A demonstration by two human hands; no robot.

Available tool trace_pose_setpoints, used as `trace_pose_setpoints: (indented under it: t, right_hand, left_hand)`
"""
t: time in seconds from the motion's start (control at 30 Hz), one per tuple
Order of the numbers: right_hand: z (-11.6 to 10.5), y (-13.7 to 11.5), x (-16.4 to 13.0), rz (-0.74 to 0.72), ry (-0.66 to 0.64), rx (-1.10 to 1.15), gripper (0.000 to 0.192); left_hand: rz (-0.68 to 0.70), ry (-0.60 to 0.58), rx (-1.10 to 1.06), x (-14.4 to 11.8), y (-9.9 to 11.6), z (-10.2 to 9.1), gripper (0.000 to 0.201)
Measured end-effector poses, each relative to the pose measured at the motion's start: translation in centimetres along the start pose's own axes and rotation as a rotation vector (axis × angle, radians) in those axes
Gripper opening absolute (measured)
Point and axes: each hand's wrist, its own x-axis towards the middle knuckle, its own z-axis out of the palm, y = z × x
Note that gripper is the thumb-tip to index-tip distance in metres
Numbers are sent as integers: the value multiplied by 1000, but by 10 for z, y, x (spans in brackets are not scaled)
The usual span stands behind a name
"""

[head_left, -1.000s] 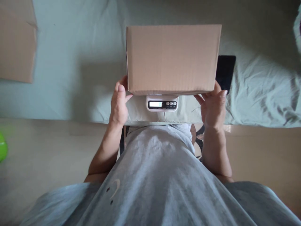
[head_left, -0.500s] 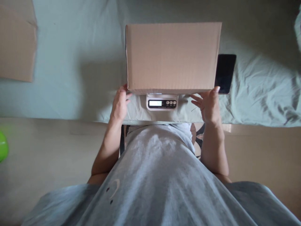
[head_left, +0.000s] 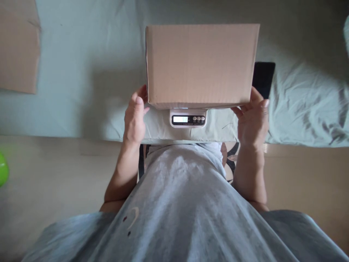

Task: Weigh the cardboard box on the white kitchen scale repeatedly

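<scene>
Both hands (head_left: 135,118) (head_left: 253,120) grip the cardboard box's (head_left: 200,63) near corners over the scale (head_left: 188,118).

Box on scale at the bed's near edge, a hand at each lower corner.

The closed brown cardboard box (head_left: 200,65) sits on the small white digital kitchen scale (head_left: 188,118), which stands on the pale green bed sheet (head_left: 81,54) close to the bed's near edge, its display facing the person. The left hand (head_left: 134,118) is at the box's near left corner, the right hand (head_left: 253,118) at its near right corner. Just right of the box, partly behind it, lies a flat black phone (head_left: 264,78). Far left on the sheet lies a flat sheet of brown cardboard (head_left: 17,47). Before the bed, at the far left edge, sits a round green object (head_left: 2,169).
</scene>
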Motion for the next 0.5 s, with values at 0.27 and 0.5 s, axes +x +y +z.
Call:
trace_pose_setpoints:
  t: [0.27, 0.5]
  right_hand:
    - [13, -39, 34, -164, -28, 247, 47]
    - [14, -35, 106, -137, -35, 274, 51]
  left_hand:
    - [192, 31, -20, 32, 43, 20, 52]
    - [59, 35, 118, 106, 58, 40, 40]
